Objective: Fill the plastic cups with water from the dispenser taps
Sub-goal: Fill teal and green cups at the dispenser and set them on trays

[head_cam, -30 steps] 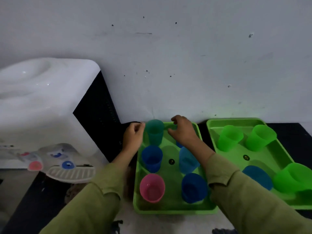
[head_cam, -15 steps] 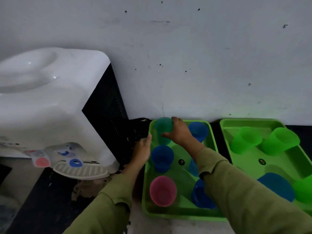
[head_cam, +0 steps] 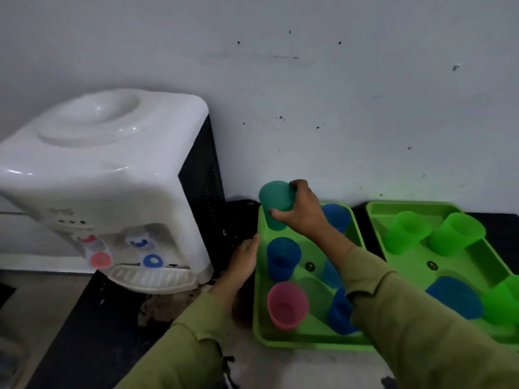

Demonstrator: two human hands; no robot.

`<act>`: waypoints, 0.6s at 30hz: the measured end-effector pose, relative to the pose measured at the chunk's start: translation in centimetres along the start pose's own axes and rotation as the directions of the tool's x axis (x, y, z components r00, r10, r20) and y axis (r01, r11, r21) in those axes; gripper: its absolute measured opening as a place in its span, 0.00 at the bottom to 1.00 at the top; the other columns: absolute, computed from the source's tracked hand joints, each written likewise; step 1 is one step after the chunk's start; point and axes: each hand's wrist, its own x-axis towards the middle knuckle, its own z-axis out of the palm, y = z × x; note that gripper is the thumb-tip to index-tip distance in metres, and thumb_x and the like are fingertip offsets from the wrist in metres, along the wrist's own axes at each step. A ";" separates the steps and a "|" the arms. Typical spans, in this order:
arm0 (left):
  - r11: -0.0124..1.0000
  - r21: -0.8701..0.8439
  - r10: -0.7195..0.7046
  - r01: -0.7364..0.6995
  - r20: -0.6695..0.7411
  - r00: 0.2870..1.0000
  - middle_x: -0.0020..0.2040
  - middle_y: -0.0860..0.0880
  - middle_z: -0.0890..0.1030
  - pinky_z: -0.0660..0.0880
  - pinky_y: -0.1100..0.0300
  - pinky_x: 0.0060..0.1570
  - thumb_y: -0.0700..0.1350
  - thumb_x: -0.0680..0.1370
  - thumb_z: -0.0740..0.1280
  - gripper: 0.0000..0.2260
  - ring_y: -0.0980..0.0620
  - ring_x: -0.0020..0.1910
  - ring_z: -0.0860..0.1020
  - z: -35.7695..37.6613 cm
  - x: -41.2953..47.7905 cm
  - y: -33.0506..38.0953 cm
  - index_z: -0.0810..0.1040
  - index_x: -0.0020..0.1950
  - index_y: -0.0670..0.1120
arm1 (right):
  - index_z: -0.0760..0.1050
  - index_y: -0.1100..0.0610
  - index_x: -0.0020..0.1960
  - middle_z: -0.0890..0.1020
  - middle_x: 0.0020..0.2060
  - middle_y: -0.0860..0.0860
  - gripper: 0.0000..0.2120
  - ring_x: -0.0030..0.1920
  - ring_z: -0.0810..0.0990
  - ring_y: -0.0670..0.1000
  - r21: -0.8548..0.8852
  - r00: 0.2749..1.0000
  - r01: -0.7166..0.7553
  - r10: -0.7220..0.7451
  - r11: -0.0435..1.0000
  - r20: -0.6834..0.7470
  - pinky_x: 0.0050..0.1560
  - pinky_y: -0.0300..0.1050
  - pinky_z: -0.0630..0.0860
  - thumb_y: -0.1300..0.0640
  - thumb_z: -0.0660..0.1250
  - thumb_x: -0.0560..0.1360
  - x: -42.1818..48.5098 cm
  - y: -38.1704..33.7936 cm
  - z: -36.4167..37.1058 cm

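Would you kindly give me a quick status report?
Right hand grips teal cup above tray. Left hand open at tray edge. Dispenser taps unobstructed.

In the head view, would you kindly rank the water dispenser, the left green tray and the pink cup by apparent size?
1. Water dispenser, clearly largest.
2. Left green tray, partly hidden by the right sleeve.
3. Pink cup, smallest.

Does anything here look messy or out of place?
Yes. In the right tray a blue cup seems tipped on its side, unlike the upright ones. The surface below the dispenser is stained and worn. No spilled water shows.
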 end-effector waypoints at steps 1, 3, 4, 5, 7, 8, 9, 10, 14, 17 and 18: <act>1.000 -0.016 -0.017 0.017 0.020 1.000 0.45 0.48 0.75 0.72 0.49 0.55 0.58 0.80 0.54 0.15 0.49 0.49 0.75 -0.3 -0.3 -0.3 0.72 0.40 0.52 | 0.63 0.62 0.64 0.74 0.58 0.58 0.36 0.56 0.74 0.56 0.032 1.000 0.008 -0.007 0.999 -0.024 0.49 0.39 0.68 0.52 0.76 0.63 -0.6 -0.7 0.0; 0.999 -0.026 -0.046 0.048 0.056 0.997 0.50 0.48 0.77 0.71 0.45 0.62 0.60 0.79 0.54 0.15 0.47 0.54 0.76 -1.5 -1.3 -1.3 0.73 0.43 0.53 | 0.63 0.61 0.64 0.75 0.57 0.57 0.36 0.55 0.75 0.54 0.075 0.998 0.018 -0.013 0.997 -0.066 0.49 0.39 0.70 0.52 0.76 0.64 -2.4 -2.4 0.3; 0.998 -0.027 -0.056 0.058 0.064 0.996 0.54 0.47 0.78 0.70 0.45 0.63 0.61 0.79 0.54 0.15 0.46 0.56 0.76 -2.4 -1.9 -1.8 0.74 0.46 0.53 | 0.63 0.60 0.65 0.75 0.57 0.56 0.36 0.54 0.75 0.53 0.094 0.997 0.014 -0.006 0.996 -0.082 0.49 0.40 0.70 0.51 0.76 0.64 -3.3 -3.3 0.6; 0.996 -0.042 -0.071 0.073 0.067 0.995 0.57 0.47 0.78 0.70 0.45 0.64 0.62 0.78 0.55 0.16 0.46 0.57 0.76 -3.1 -2.5 -2.3 0.75 0.50 0.52 | 0.63 0.60 0.65 0.75 0.57 0.55 0.35 0.53 0.75 0.52 0.113 0.995 0.013 -0.003 0.994 -0.096 0.49 0.39 0.70 0.50 0.75 0.64 -4.2 -4.0 0.9; 0.993 -0.068 -0.090 0.096 0.079 0.993 0.58 0.46 0.78 0.70 0.46 0.63 0.62 0.77 0.56 0.14 0.48 0.55 0.77 -4.9 -3.7 -3.4 0.74 0.49 0.54 | 0.64 0.59 0.65 0.75 0.56 0.55 0.35 0.52 0.75 0.51 0.145 0.991 0.010 0.009 0.989 -0.133 0.51 0.40 0.71 0.50 0.75 0.64 -5.9 -5.1 1.7; 0.992 -0.073 -0.094 0.100 0.084 0.992 0.57 0.46 0.78 0.71 0.45 0.63 0.62 0.77 0.57 0.13 0.48 0.55 0.77 -5.9 -4.3 -4.0 0.74 0.47 0.54 | 0.65 0.59 0.65 0.76 0.56 0.55 0.35 0.53 0.75 0.51 0.159 0.989 0.000 0.024 0.987 -0.149 0.53 0.41 0.72 0.49 0.76 0.64 -6.7 -5.5 2.2; 0.990 -0.088 -0.104 0.111 0.084 0.991 0.56 0.46 0.79 0.71 0.45 0.62 0.61 0.77 0.58 0.14 0.46 0.55 0.77 -6.8 -4.8 -4.6 0.74 0.48 0.53 | 0.65 0.60 0.65 0.76 0.56 0.56 0.36 0.54 0.76 0.52 0.164 0.986 -0.011 0.038 0.986 -0.162 0.55 0.43 0.73 0.49 0.76 0.64 -7.5 -5.8 2.8; 0.985 -0.120 -0.119 0.128 0.080 0.990 0.56 0.46 0.78 0.72 0.46 0.61 0.61 0.77 0.59 0.15 0.46 0.56 0.77 -7.3 -5.2 -5.0 0.75 0.52 0.51 | 0.66 0.60 0.66 0.77 0.56 0.56 0.36 0.55 0.76 0.52 0.161 0.985 -0.023 0.050 0.987 -0.164 0.57 0.44 0.73 0.48 0.76 0.64 -8.1 -5.8 3.3; 0.984 -0.154 -0.082 0.084 0.021 0.996 0.60 0.45 0.78 0.72 0.47 0.62 0.56 0.78 0.61 0.12 0.46 0.58 0.77 -11.4 -7.5 -7.3 0.75 0.56 0.51 | 0.67 0.61 0.66 0.76 0.59 0.56 0.37 0.59 0.75 0.53 0.117 0.990 -0.065 0.079 0.991 -0.114 0.59 0.44 0.72 0.46 0.76 0.64 -11.4 -7.1 7.3; 0.985 -0.174 -0.036 0.022 -0.077 0.996 0.55 0.41 0.81 0.72 0.42 0.61 0.49 0.78 0.63 0.05 0.42 0.55 0.78 -14.2 -8.6 -8.5 0.78 0.46 0.52 | 0.68 0.59 0.66 0.76 0.59 0.55 0.37 0.59 0.74 0.52 0.109 0.995 -0.077 0.084 0.991 -0.062 0.59 0.41 0.70 0.45 0.77 0.63 -13.4 -8.1 10.5; 0.987 -0.163 -0.031 0.013 -0.105 0.994 0.54 0.41 0.81 0.73 0.43 0.60 0.48 0.78 0.63 0.04 0.41 0.54 0.78 -15.0 -8.9 -8.8 0.77 0.45 0.52 | 0.68 0.58 0.65 0.76 0.59 0.55 0.37 0.59 0.74 0.52 0.112 0.996 -0.084 0.088 0.990 -0.034 0.58 0.41 0.70 0.44 0.77 0.62 -13.9 -8.4 11.5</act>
